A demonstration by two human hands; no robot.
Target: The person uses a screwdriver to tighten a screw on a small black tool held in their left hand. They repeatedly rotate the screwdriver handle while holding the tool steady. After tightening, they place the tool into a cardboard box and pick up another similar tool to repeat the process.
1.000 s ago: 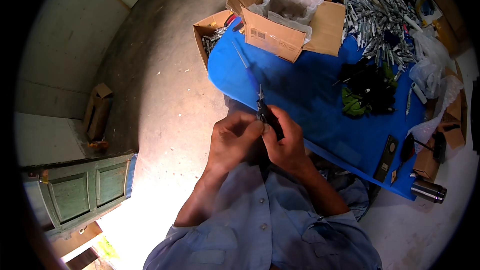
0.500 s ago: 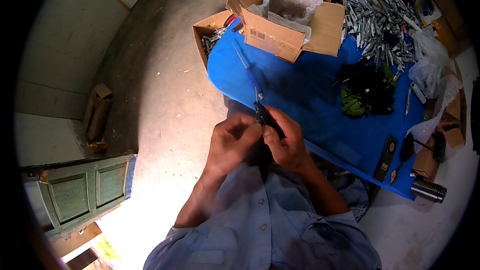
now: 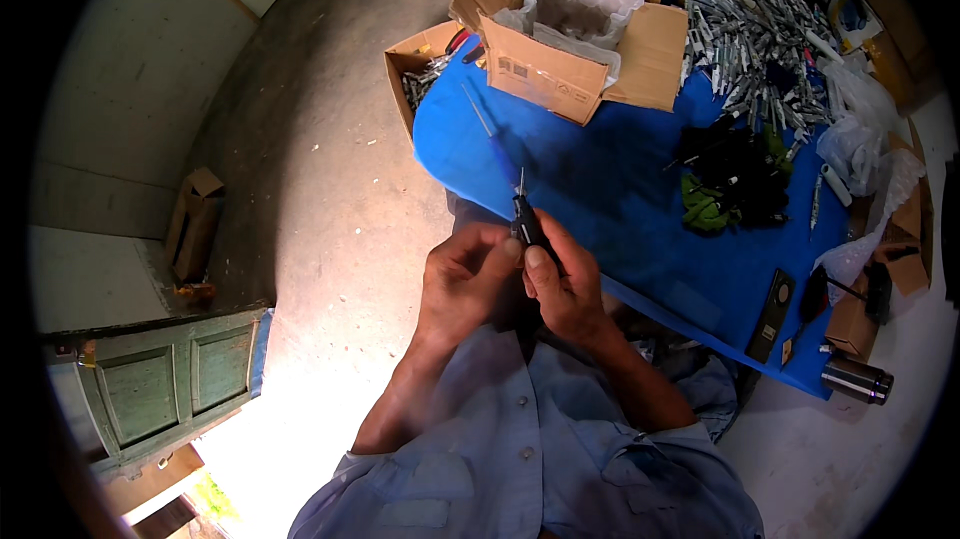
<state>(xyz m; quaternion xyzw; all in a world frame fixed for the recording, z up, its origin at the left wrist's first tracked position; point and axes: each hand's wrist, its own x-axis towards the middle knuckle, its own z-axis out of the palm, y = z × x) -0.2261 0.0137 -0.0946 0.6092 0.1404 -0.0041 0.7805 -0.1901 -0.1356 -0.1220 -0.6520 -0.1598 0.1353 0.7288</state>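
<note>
Both my hands meet in front of my chest, just off the near left edge of the blue table. Between them is a small black device with a thin metal tip (image 3: 524, 217), its tip pointing away from me. My right hand (image 3: 568, 284) wraps around its body, thumb bent on top. My left hand (image 3: 462, 284) pinches its left side with thumb and fingers, which hide part of it. Its exact kind is unclear. Just beyond the tip lies a screwdriver with a blue handle (image 3: 503, 157), its shaft pointing away.
The blue table (image 3: 620, 189) carries an open cardboard box (image 3: 550, 74) lined with plastic, a heap of grey-white pen-like pieces (image 3: 750, 34) and a black and green pile (image 3: 735, 179). A metal cylinder (image 3: 857, 380) sits by the right corner. Another box (image 3: 400, 89) stands at the left edge.
The black device has tilted up slightly, so more of its body and tip shows. My right hand has shifted a little left; the fingers of both hands still grip it.
</note>
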